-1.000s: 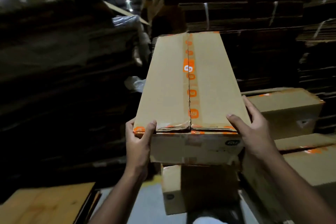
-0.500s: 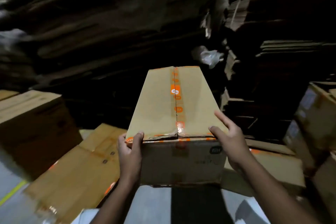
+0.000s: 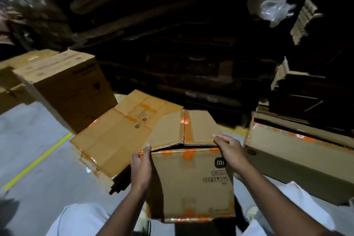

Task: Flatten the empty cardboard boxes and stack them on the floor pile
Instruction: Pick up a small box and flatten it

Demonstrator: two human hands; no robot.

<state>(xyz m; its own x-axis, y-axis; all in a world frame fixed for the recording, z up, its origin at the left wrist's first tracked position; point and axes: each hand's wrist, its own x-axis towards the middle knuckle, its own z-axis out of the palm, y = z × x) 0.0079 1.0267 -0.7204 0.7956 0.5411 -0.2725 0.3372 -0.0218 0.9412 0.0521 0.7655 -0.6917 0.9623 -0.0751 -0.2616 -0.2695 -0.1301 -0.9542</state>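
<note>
Right now the person holds a brown box (image 3: 191,182) between the knees, over the grey floor (image 3: 38,159). The left hand (image 3: 140,168) grips its top left corner, fingers shut on the edge. The right hand (image 3: 232,154) pinches the top right flap. The box's long side runs away from the person. The flat pile (image 3: 115,140) lies just left.
</note>
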